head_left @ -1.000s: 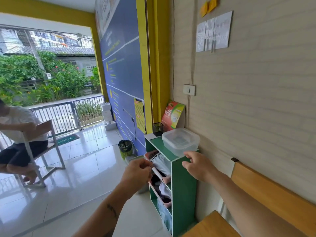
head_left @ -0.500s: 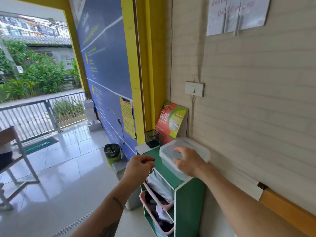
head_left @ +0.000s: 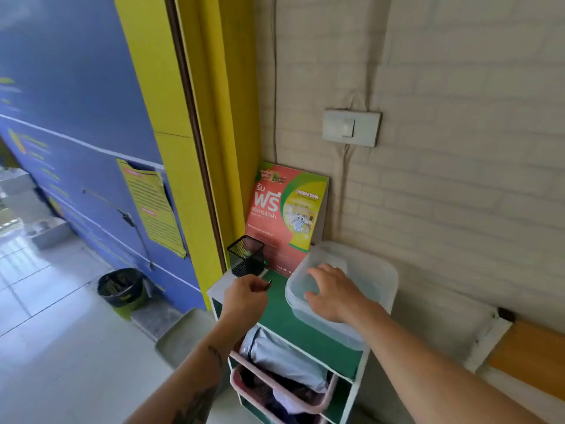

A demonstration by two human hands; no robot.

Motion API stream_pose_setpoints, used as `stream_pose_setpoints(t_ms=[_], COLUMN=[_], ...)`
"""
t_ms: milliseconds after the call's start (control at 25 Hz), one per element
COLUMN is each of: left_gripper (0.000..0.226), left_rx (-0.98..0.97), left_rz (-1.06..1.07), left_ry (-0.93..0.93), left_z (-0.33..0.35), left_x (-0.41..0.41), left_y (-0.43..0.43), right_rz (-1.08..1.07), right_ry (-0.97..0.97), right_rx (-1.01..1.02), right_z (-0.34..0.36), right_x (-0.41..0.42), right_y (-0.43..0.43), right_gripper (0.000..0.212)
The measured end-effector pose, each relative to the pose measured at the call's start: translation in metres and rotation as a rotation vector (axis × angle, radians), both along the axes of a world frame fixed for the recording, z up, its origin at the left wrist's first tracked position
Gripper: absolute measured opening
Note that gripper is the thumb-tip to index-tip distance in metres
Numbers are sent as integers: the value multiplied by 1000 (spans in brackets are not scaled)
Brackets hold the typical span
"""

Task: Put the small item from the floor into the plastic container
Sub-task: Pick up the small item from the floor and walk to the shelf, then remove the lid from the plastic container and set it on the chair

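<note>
A clear plastic container (head_left: 371, 272) with its lid on stands on top of a green shelf unit (head_left: 284, 319) against the wall. My right hand (head_left: 331, 292) lies flat on the lid, fingers spread over its left half. My left hand (head_left: 246, 296) hovers just left of the container, above the shelf top, pinching a small dark item (head_left: 269, 283) between thumb and fingertips. The item is tiny and its shape is hard to make out.
A black mesh pen holder (head_left: 246, 255) and a red-green leaflet stand (head_left: 286, 215) sit behind my hands. Pink baskets of laundry (head_left: 284, 381) fill the shelves below. A bin (head_left: 120, 289) stands on the tiled floor at left. A wooden bench (head_left: 529, 353) is at right.
I have stepped closer to the shelf. My right hand moved from the shelf edge onto the container lid. My left hand rose with the small item toward the container.
</note>
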State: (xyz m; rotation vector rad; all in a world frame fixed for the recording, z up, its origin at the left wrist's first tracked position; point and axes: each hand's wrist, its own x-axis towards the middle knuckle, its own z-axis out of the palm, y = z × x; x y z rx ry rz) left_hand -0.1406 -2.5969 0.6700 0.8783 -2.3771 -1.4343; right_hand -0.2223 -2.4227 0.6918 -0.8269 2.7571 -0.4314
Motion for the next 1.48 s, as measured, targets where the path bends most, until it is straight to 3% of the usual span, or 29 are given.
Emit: stream_pose_setpoints(t_ms=[320,560,720,880,1160,1480], left_gripper=[26,36,32,22,28,34], left_rx=[-132,-244,-315,-169,52,164], left_rz=[-257,-362,-352,-325,-433,-467], left_ry=[-155,-210,-124,-8,-59,-66], left_z=[-61,-83,-89,-80,-77,-82], left_x=[-57,-69,-72,-66,-53,-57], left_y=[-31,-38,-42,-35,-20,-19], right_rz=[-152,-179,-186,-181,-171,-140], right_ry=[16,89,100,128,227,296], right_rx=[227,195,168,183,311,338], right_z=[-37,-44,-48,-51,-53,-46], right_x=[-11,-9,-7,-6,1,0], right_y=[-16,-16,-16,-18,-31,-35], right_gripper=[92,91,89,90,94,74])
